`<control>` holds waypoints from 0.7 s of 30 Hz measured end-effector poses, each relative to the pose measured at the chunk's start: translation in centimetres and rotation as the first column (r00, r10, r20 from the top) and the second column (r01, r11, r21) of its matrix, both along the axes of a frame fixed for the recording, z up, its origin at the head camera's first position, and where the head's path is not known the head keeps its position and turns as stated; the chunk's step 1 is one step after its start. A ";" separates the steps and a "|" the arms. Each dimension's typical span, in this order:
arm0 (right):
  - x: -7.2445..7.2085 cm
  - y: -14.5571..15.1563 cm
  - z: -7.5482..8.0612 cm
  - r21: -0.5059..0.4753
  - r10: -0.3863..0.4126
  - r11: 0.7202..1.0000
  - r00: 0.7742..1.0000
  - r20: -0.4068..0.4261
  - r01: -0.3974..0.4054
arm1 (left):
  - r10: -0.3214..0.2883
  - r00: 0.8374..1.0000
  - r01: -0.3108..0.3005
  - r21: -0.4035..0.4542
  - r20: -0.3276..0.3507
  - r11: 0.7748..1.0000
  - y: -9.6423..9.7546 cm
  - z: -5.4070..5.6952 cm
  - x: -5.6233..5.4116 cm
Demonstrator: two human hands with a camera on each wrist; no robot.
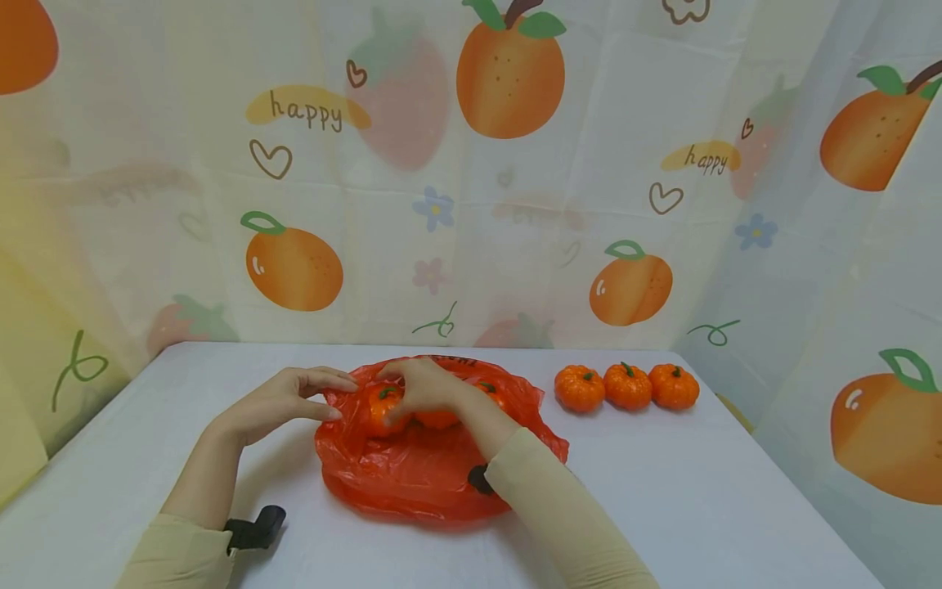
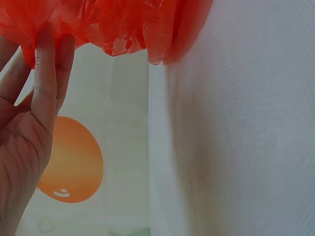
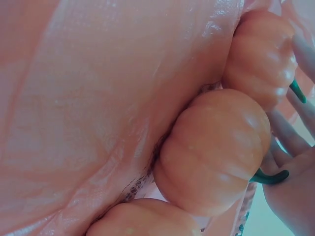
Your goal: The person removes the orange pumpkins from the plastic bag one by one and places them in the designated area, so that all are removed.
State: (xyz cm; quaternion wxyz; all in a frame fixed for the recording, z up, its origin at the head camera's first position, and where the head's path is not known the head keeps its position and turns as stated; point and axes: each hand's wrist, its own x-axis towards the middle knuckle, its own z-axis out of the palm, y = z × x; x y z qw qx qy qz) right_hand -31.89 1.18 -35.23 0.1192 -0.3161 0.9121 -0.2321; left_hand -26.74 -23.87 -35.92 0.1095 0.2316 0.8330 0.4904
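Observation:
A red plastic bag (image 1: 412, 483) lies spread on the table, its mouth facing up. Inside it sit small orange pumpkins with green stems; the right wrist view shows a middle pumpkin (image 3: 211, 152) and part of a lower pumpkin (image 3: 147, 221). My right hand (image 1: 430, 388) reaches into the bag, thumb and fingers around the leftmost pumpkin (image 1: 383, 407). At the bag's left rim is my left hand (image 1: 275, 401), its fingers fairly straight and touching the plastic, with a gap between thumb and fingers. My right forearm partly covers the bag's contents.
Three more pumpkins (image 1: 628, 386) stand in a row at the back right of the white table (image 1: 662, 491). Behind the table hangs a fruit-printed curtain (image 1: 515, 245). Black wrist mounts (image 1: 256, 529) sit on both arms.

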 end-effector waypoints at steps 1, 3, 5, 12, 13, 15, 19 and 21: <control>0.0 0.0 0.0 0.005 0.003 1.000 1.000 -0.002 -0.003 | 0.000 1.000 0.000 0.000 0.001 1.000 0.0 0.0 0.0; 0.1 -0.1 -0.1 0.015 0.005 1.000 1.000 -0.004 -0.005 | 0.001 1.000 -0.001 0.000 0.002 1.000 0.0 0.1 0.0; 0.1 -0.1 -0.1 0.024 0.009 1.000 1.000 -0.012 -0.009 | 0.002 1.000 -0.002 0.002 0.005 1.000 0.0 0.1 0.1; 0.2 -0.2 0.0 0.058 0.022 0.998 0.999 -0.046 -0.020 | 0.007 1.000 -0.007 0.001 0.010 1.000 0.0 0.2 0.1; 0.2 -0.2 -0.1 0.063 0.026 0.998 0.998 -0.054 -0.023 | 0.009 1.000 -0.009 0.001 0.011 1.000 0.0 0.2 0.1; 0.1 -0.2 -0.1 0.071 0.032 0.997 0.997 -0.067 -0.027 | 0.010 1.000 -0.010 -0.002 0.011 1.000 0.0 0.2 0.2; 0.1 -0.3 -0.1 0.083 0.045 0.996 0.995 -0.088 -0.038 | 0.010 1.000 -0.010 -0.001 0.014 1.000 0.0 0.2 0.2; 0.1 -0.3 -0.1 0.085 0.053 0.995 0.994 -0.096 -0.044 | 0.008 1.000 -0.008 0.001 0.014 1.000 0.1 0.2 0.2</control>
